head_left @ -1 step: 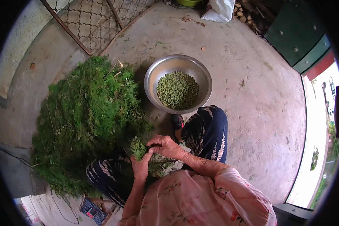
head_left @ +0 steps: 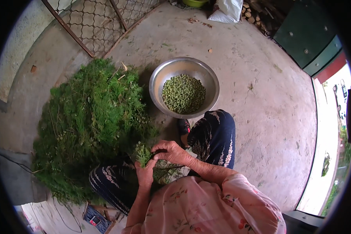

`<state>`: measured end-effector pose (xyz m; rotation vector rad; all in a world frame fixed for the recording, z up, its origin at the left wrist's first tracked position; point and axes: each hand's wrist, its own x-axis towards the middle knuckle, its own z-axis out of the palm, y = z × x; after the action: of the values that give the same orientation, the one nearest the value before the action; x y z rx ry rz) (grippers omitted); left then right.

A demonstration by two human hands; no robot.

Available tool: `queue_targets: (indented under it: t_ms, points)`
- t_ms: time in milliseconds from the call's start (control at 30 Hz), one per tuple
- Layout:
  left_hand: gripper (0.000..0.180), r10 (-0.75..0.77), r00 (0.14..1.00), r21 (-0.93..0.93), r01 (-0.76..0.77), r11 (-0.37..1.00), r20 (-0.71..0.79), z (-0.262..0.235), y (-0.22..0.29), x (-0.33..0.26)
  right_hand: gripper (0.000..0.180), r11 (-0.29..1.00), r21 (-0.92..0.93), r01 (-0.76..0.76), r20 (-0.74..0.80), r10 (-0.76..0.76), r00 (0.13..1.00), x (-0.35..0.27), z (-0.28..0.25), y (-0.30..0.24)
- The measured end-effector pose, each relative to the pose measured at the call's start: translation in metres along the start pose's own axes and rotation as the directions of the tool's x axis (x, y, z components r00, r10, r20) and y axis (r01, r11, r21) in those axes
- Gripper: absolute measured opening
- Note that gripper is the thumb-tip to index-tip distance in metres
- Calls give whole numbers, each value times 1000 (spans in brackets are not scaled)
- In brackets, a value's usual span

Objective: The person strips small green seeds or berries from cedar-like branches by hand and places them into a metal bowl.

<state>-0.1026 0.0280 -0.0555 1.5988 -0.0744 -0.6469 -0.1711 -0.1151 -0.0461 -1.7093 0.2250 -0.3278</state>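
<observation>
My left hand (head_left: pixel 145 174) is closed around a green leafy sprig (head_left: pixel 143 153), whose feathery tip sticks up past the thumb. Against it, my right hand (head_left: pixel 171 152) has its fingers curled in a pinch at the base of the sprig; what lies between those fingertips is hidden. Thin brown stems and leaves (head_left: pixel 168 171) show below the right wrist, over my lap. A big heap of cut green branches (head_left: pixel 93 113) lies to the left of my hands. Beyond them stands a wide metal bowl (head_left: pixel 158 102), partly filled with small round green berries (head_left: pixel 183 93).
My patterned trouser leg (head_left: pixel 218 132) and shoe (head_left: pixel 183 125) are close to the bowl. A rusty wire-mesh frame (head_left: pixel 93 27) stands at the far left. Farther back are a white sack (head_left: pixel 227 11), a green basin (head_left: pixel 195 3) and stacked firewood (head_left: pixel 251 15). Green metal doors (head_left: pixel 306 33) border the right.
</observation>
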Motion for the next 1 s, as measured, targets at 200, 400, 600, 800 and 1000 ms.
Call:
queue_targets:
  t_ms: [200, 400, 600, 800, 1000]
  points:
    - [18, 10, 992, -60, -3, 998, 127, -2, 7, 0, 9, 792, 485, -371, 84, 381, 921, -1, 8, -10]
    - [24, -28, 989, -45, 35, 998, 149, -3, 12, -4, 15, 382, 825, -417, 195, 500, 844, -11, 18, 18]
    - [42, -96, 995, -133, 92, 987, -20, 0, 10, 5, 9, 411, 852, -325, -4, 624, 781, 8, -7, 5]
    - [44, -39, 992, 176, 17, 984, 123, -15, -7, 17, 14, 291, 944, 153, -296, 552, 779, 43, -73, 10]
    - [21, 372, 873, 838, -441, 322, 316, -9, 4, 25, 19, 554, 832, 34, -303, 403, 864, 29, -72, 8]
